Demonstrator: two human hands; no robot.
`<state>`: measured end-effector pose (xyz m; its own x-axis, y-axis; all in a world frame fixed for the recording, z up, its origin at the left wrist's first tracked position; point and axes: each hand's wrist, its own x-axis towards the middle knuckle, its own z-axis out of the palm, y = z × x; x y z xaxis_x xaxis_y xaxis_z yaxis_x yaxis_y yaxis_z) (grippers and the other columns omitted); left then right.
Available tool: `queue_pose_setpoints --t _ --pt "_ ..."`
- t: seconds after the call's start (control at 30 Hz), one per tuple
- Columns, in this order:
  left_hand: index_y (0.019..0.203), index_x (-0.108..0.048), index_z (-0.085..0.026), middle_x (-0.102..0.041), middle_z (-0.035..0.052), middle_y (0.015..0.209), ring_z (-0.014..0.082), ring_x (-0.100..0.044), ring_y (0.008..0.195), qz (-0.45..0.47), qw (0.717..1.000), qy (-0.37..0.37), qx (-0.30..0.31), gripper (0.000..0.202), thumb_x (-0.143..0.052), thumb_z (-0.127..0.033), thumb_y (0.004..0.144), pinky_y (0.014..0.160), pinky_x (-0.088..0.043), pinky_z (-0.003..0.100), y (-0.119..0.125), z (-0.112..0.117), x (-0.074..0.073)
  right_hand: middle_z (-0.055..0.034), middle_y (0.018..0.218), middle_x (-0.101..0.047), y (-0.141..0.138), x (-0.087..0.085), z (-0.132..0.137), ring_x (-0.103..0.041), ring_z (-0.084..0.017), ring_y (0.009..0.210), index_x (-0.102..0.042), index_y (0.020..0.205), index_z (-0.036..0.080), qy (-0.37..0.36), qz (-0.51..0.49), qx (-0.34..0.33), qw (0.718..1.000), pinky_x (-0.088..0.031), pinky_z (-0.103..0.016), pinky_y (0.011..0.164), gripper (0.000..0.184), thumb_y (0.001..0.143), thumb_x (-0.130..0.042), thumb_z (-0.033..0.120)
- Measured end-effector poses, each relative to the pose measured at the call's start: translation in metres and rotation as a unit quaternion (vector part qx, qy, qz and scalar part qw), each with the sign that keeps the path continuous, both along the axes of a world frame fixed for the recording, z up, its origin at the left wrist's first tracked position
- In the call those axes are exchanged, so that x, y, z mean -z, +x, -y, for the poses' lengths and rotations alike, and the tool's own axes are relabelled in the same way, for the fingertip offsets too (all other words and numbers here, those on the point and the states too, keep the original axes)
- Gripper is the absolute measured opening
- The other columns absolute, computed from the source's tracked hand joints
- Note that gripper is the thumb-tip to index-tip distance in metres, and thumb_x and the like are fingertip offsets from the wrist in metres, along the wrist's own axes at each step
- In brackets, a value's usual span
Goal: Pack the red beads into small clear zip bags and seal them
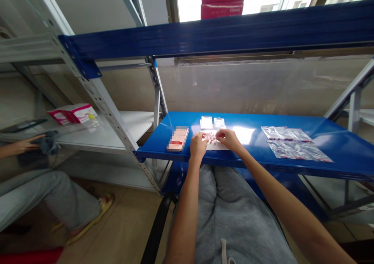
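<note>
Camera: one wide-angle camera worn on the head of the person seated at the blue steel shelf surface (248, 120).
Position: above and behind the front edge of the blue steel shelf surface, over the person's grey sweatpants (230, 213).
Facing: forward and down, across the blue steel shelf surface toward the bright window (210, 3) beyond it.
Nearness: close; the person's left hand (198, 146) and right hand (229, 139) lie on the blue steel shelf surface, just above the frame's centre line.
Left of landmark: a perforated grey steel upright (111, 112) and, farther out, a co-worker's hand (26, 145).
Edge effect: straight uprights bow toward the frame's corners.
</note>
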<state>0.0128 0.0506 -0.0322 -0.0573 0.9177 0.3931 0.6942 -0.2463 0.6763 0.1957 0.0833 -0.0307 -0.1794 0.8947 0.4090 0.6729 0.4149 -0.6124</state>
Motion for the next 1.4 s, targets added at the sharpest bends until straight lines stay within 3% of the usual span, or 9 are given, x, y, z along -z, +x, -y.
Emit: queue_pose_setpoints --t 0.23,0.3,0.47,0.7,0.93,1.13,1.4 --pt "0.115 -0.062 -0.016 -0.069 0.0083 0.103 0.0229 -0.066 0.100 0.019 0.999 0.004 -0.028 0.046 -0.086 -0.024 0.077 0.087 -0.050 0.032 0.016 0.026 0.000 -0.0030 0.075 -0.072 -0.002 0.011 0.011 -0.065 -0.019 0.071 -0.069 0.078 0.019 0.015 -0.085 0.027 0.996 -0.049 -0.030 0.071 0.009 0.076 -0.061 0.022" --pt "0.110 -0.063 -0.018 -0.070 0.0072 0.101 0.0227 -0.066 0.098 0.012 1.000 -0.002 -0.013 0.041 -0.086 -0.024 0.077 0.086 -0.050 0.032 0.024 0.031 0.000 -0.0025 0.075 -0.072 -0.005 0.013 0.018 -0.066 -0.019 0.070 -0.067 0.079 0.020 0.011 -0.120 0.041 0.992 -0.050 -0.030 0.069 0.009 0.077 -0.060 0.023" --pt "0.089 -0.072 -0.020 -0.072 0.0096 0.099 0.0249 -0.066 0.102 -0.044 0.998 -0.012 0.032 0.003 -0.072 -0.017 0.088 0.088 -0.049 0.033 0.037 0.035 0.003 -0.0020 0.074 -0.071 -0.013 0.013 0.036 -0.069 -0.020 0.068 -0.064 0.079 0.022 0.002 -0.178 0.064 0.982 -0.052 -0.030 0.065 0.008 0.078 -0.057 0.026" --pt "0.093 -0.077 -0.023 -0.075 0.0095 0.095 0.0247 -0.068 0.095 -0.032 0.999 -0.021 0.038 0.008 -0.070 -0.019 0.090 0.085 -0.051 0.033 0.036 0.039 -0.002 -0.0026 0.074 -0.072 -0.013 0.013 0.037 -0.069 -0.021 0.070 -0.063 0.077 0.022 0.008 -0.172 0.069 0.983 -0.053 -0.032 0.068 0.007 0.077 -0.057 0.026" --pt "0.090 -0.076 -0.021 -0.078 0.0058 0.092 0.0194 -0.071 0.084 0.035 0.999 0.004 0.014 0.006 -0.072 -0.016 0.087 0.082 -0.051 0.029 0.015 0.013 -0.004 -0.0019 0.070 -0.069 -0.011 0.016 0.033 -0.070 -0.021 0.065 -0.063 0.079 0.022 -0.034 -0.215 0.060 0.974 -0.055 -0.032 0.061 0.009 0.076 -0.059 0.030" --pt "0.090 -0.076 -0.019 -0.079 0.0070 0.092 0.0196 -0.073 0.092 0.014 0.999 0.012 0.041 0.023 -0.060 -0.002 0.087 0.086 -0.053 0.029 0.009 -0.020 -0.005 -0.0027 0.070 -0.070 -0.009 0.015 0.031 -0.073 -0.022 0.067 -0.063 0.079 0.022 -0.035 -0.225 0.069 0.971 -0.056 -0.032 0.060 0.009 0.076 -0.060 0.030" --pt "0.091 -0.076 -0.018 -0.077 0.0078 0.095 0.0195 -0.070 0.091 0.016 0.999 0.040 0.030 0.023 -0.058 -0.002 0.088 0.086 -0.052 0.029 0.007 -0.014 -0.007 -0.0027 0.067 -0.070 -0.005 0.016 0.030 -0.073 -0.023 0.066 -0.064 0.078 0.022 -0.043 -0.240 0.089 0.966 -0.057 -0.031 0.057 0.009 0.075 -0.060 0.030"
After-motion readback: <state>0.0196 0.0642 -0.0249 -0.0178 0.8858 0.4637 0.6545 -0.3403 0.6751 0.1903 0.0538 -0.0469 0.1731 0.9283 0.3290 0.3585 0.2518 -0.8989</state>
